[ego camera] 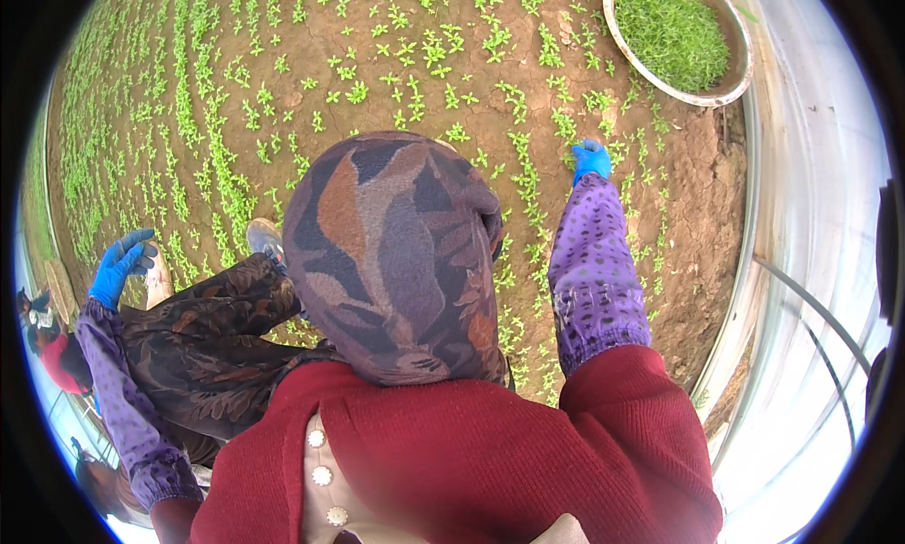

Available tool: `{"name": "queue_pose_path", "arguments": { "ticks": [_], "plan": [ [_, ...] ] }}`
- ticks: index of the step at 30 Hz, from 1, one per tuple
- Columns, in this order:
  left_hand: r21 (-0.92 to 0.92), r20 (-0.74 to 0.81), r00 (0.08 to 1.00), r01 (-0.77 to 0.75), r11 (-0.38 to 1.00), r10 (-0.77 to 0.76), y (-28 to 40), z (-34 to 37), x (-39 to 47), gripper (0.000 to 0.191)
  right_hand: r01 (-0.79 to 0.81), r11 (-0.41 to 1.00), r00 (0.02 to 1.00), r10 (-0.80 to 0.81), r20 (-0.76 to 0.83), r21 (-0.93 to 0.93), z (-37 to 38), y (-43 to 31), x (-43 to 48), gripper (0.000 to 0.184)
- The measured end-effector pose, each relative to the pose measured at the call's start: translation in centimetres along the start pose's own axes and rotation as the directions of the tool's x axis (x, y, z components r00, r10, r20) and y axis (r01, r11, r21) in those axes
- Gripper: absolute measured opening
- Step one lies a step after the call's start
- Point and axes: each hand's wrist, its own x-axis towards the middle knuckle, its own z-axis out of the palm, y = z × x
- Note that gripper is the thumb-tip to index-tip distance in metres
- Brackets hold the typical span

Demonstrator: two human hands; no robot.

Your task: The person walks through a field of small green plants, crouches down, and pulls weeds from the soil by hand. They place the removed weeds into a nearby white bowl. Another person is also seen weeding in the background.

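Note:
My right hand (591, 160), in a blue glove, is down at the soil among rows of small green seedlings (564, 123). Its fingers are bent in, and whether a plant is between them is hidden. My left hand (121, 267), gloved in blue with dark fingertips, hovers at the far left near my bent leg (212, 311). Its fingers are curled and apart from each other, with nothing visible in them. Purple spotted sleeve covers reach up both forearms. A patterned head covering (396, 261) and a dark red knitted top fill the middle and bottom.
A round basin (744, 84) full of cut or pulled greens (668, 35) stands at the upper right. Pale plastic sheeting (820, 162) runs down the right side beside bare cracked soil. At the left rim another person in red (62, 364) is partly visible.

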Motion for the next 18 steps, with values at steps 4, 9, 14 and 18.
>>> {"name": "queue_pose_path", "arguments": {
  "ticks": [4, 9, 14, 18],
  "plan": [
    [-0.013, 0.021, 0.999, -0.027, 1.000, 0.027, 0.0, -0.1, 0.1, 0.040, -0.058, 0.997, 0.971, 0.044, 0.233, 0.057, -4.0, -1.2, 1.1, 0.028],
    [0.004, 0.020, 1.000, -0.015, 1.000, 0.015, 0.2, -0.1, 0.1, 0.039, 0.095, 0.727, 0.970, -0.220, 0.100, 0.680, -13.3, -11.3, 2.5, 0.053],
    [0.001, 0.010, 0.999, -0.031, 1.000, 0.031, 0.3, 0.0, 0.1, 0.039, 0.223, 0.733, 0.968, -0.245, -0.057, 0.643, -15.6, -16.3, 2.9, 0.071],
    [0.004, 0.005, 1.000, -0.019, 1.000, 0.019, 0.2, 0.1, 0.0, 0.038, 0.107, 0.983, 0.958, -0.142, 0.248, 0.149, -9.3, -11.1, 2.8, 0.038]
  ]
}}
